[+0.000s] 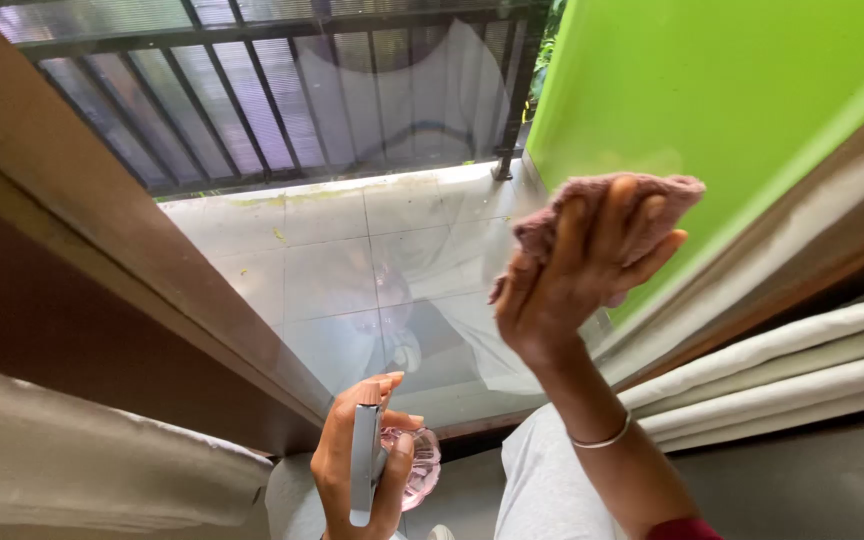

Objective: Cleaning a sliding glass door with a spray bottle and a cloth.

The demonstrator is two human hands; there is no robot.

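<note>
The right hand [577, 275] pressed a pink cloth [602, 205] flat to the glass pane [352, 270], seemingly mid-wipe with faint smears left, while the left hand [362, 465] gripped a spray bottle [407, 470].

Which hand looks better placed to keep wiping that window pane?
The right hand, I would judge. It already presses the pink cloth flat against the glass pane, fingers spread. The left hand sits low, off the glass, wrapped around a pink spray bottle.
</note>
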